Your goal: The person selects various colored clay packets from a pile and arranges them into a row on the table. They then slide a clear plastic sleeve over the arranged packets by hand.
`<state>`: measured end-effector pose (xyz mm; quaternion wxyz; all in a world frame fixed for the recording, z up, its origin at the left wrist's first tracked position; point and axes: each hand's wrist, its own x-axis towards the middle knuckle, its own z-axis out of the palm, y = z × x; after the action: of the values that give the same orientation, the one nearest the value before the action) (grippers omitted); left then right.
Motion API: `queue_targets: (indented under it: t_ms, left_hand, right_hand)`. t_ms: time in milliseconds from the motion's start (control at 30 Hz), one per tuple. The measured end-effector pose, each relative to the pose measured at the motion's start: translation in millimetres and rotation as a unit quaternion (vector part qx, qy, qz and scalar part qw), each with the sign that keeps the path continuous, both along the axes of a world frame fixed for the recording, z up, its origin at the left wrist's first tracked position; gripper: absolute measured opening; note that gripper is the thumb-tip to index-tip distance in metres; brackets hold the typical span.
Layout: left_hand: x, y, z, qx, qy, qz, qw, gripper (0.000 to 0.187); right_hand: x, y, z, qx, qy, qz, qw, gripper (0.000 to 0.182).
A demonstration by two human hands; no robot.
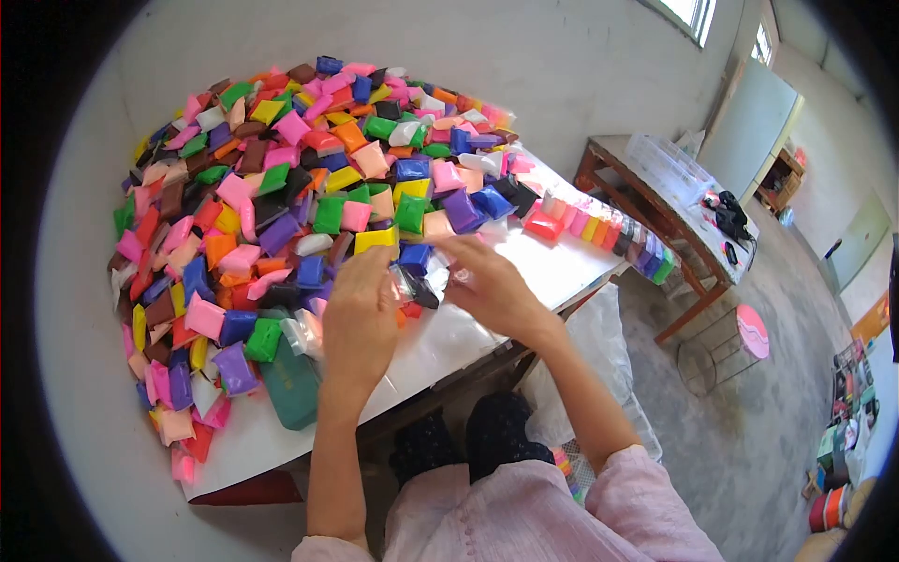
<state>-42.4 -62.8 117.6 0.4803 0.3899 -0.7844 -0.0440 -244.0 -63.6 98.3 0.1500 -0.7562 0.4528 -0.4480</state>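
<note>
My left hand (361, 314) is closed at the table's front edge, its fingers curled at a clear plastic bag (401, 284). Opposite it, my right hand (492, 286) has its fingers bent around a small white packet (437, 272). A black packet (424, 293) shows between the two hands. My fingers partly hide what they grip. Just beyond them lie a yellow packet (376, 240) and a blue packet (415, 257). A green box (288, 386) rests left of my left wrist.
A large heap of colourful packets (272, 197) covers much of the white table (412, 370). To the right runs a row of coloured packets (609, 229). Farther off stand a wooden table (609, 155) with a clear plastic bin (670, 169) and a pink-topped wire stool (752, 331).
</note>
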Motion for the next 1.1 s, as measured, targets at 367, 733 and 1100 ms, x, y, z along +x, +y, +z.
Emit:
queue_targets:
  t_ms: [367,733,1100]
  left_hand:
    - [-34,58,-32,0.029,0.04,-0.069,0.996,0.02]
    - [-65,49,-40,0.069,0.034,-0.073,0.994,0.027]
    - [-92,28,-43,0.034,0.006,-0.087,0.996,0.073]
  right_hand:
    - [-40,8,-34,0.016,0.165,-0.154,0.974,0.035]
    - [-58,12,-39,0.022,-0.015,-0.173,0.985,0.019]
    - [-30,16,0,-0.014,0.05,-0.173,0.984,0.017]
